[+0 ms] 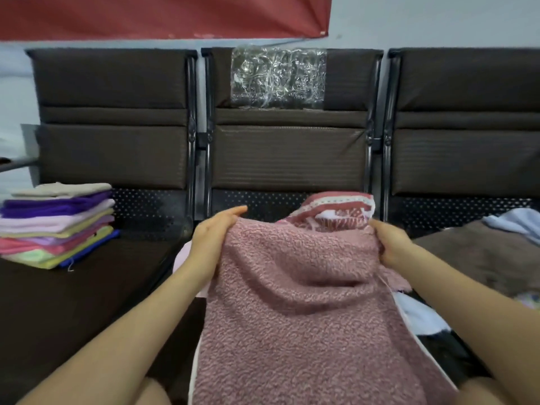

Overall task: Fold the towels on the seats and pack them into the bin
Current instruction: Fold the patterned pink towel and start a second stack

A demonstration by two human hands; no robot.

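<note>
A fluffy pink towel (304, 302) hangs in front of me over the middle seat, its patterned red-and-white end (339, 210) folded over at the top. My left hand (214, 238) holds its upper left edge, the thumb stretched forward and the fingers hidden behind the cloth. My right hand (391, 244) grips the upper right edge with curled fingers. A stack of folded towels (58, 225) in purple, pink, yellow and green lies on the left seat. No bin is in view.
Three dark brown seats (117, 153) stand in a row against the wall. On the right seat lie a brown towel (479, 255) and a pale blue one (517, 222). White cloth (420, 314) lies under my right forearm. Crumpled clear plastic (277, 77) covers part of the middle backrest.
</note>
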